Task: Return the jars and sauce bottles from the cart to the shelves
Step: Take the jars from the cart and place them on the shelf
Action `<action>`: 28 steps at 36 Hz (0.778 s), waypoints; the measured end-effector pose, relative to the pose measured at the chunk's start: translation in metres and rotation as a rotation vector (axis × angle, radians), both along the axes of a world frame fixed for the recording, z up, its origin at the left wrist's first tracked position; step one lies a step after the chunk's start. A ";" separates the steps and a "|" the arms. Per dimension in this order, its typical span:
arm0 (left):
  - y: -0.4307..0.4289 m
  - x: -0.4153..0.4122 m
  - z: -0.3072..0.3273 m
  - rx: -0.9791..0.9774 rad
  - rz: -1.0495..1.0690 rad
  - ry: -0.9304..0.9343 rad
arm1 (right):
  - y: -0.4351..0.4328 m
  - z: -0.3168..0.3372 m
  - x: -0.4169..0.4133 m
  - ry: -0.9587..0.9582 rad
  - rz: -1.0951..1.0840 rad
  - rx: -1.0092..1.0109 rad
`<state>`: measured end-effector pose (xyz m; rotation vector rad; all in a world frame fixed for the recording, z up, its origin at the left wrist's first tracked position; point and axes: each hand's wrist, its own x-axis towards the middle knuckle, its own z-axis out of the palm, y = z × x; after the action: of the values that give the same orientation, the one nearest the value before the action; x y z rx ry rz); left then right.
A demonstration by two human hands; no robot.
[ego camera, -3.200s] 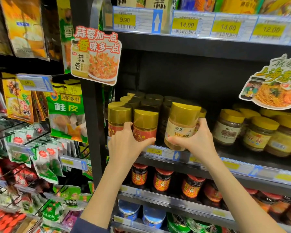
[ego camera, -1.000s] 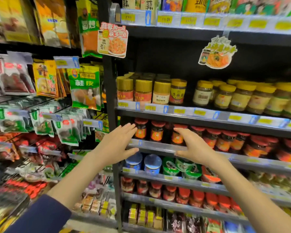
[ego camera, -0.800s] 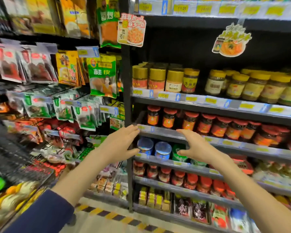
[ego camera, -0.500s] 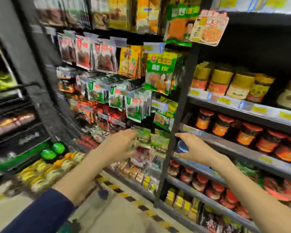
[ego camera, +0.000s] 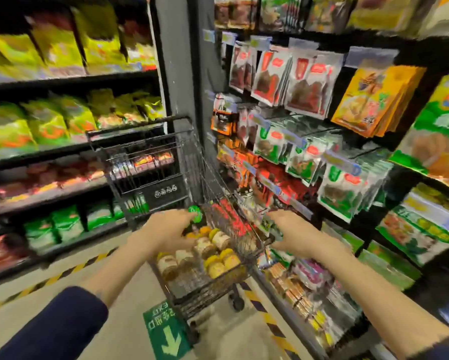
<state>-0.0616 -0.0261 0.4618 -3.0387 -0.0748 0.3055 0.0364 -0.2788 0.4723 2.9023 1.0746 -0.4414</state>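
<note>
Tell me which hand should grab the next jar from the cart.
Left, probably. The left hand hangs open right over the jars in the cart; the right hand, also empty, is beyond the cart's right rim, beside the shelf packets.

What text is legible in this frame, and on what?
"EXIT", seen upside down, with Chinese characters too blurred to read: green floor sign with an arrow.
Price tags on the right racks: blurred, unreadable.
Hanging packets, jars in the cart: labels unreadable.

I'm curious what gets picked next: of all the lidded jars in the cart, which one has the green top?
The green-lidded jar at the cart's far end, just past the left hand's fingertips. The other jars show yellow or orange lids.
</note>
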 end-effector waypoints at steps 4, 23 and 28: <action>0.038 0.002 -0.020 -0.017 0.066 0.014 | 0.043 -0.015 0.021 -0.026 0.124 -0.042; 0.063 0.074 -0.175 -0.264 0.373 0.331 | 0.141 -0.160 0.151 0.221 0.424 -0.267; 0.049 0.100 -0.225 -0.379 0.503 0.423 | 0.142 -0.201 0.181 0.187 0.545 -0.282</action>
<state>0.0380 0.0227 0.2364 -3.1805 -0.8416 1.1019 0.2173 -0.1369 0.2712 2.2355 1.6043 -0.7643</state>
